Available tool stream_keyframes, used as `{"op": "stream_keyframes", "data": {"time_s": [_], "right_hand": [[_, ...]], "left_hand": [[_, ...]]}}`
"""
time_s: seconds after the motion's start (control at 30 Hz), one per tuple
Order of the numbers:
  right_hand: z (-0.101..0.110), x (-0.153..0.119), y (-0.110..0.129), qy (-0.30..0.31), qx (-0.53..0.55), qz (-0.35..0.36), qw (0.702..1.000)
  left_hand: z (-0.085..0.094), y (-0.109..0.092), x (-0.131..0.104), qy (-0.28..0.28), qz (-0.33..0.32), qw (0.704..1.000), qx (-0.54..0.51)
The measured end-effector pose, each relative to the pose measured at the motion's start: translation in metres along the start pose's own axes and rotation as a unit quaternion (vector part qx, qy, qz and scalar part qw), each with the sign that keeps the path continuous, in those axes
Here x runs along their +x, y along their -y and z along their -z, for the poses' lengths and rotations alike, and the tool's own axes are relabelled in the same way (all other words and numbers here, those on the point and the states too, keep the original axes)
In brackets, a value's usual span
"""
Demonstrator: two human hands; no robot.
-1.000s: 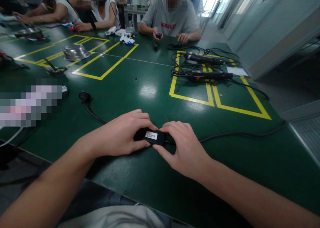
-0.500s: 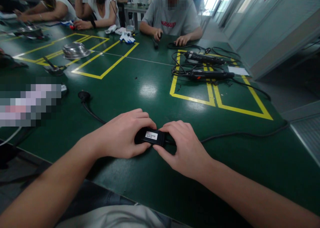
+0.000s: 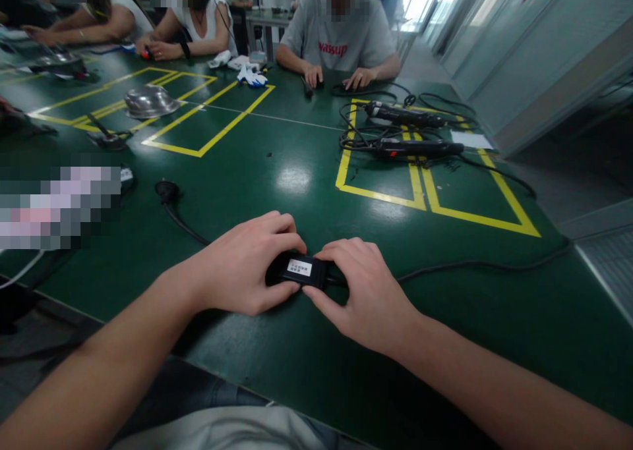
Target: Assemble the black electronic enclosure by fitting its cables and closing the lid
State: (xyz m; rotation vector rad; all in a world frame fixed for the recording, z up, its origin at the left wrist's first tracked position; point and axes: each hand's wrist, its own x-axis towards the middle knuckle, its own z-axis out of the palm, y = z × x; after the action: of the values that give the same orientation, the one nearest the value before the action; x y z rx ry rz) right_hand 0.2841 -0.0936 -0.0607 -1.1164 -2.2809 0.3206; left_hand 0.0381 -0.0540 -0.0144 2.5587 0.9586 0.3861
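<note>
Pinching the white-labelled black rectangular box (image 3: 316, 272) with left grip (image 3: 247, 262) and right grip (image 3: 366, 292) at the green desk (image 3: 306, 344)'s near side, I reckoned a snagged black cable (image 3: 465, 263) could jerk it loose.

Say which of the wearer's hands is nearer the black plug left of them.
Left. The left hand, on the labelled black box, is right of the plug and nearer the camera; the right hand, at the box's other end, is farther right.
</note>
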Motion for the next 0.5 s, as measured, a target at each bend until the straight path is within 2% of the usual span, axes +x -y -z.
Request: {"op": "stream_keyframes", "data": {"time_s": [0.5], "right_hand": [[0.0016, 0.0005, 0.0014, 0.006, 0.004, -0.006, 1.000]], "left_hand": [[0.0004, 0.0005, 0.0001, 0.010, 0.003, 1.000, 0.012]]}}
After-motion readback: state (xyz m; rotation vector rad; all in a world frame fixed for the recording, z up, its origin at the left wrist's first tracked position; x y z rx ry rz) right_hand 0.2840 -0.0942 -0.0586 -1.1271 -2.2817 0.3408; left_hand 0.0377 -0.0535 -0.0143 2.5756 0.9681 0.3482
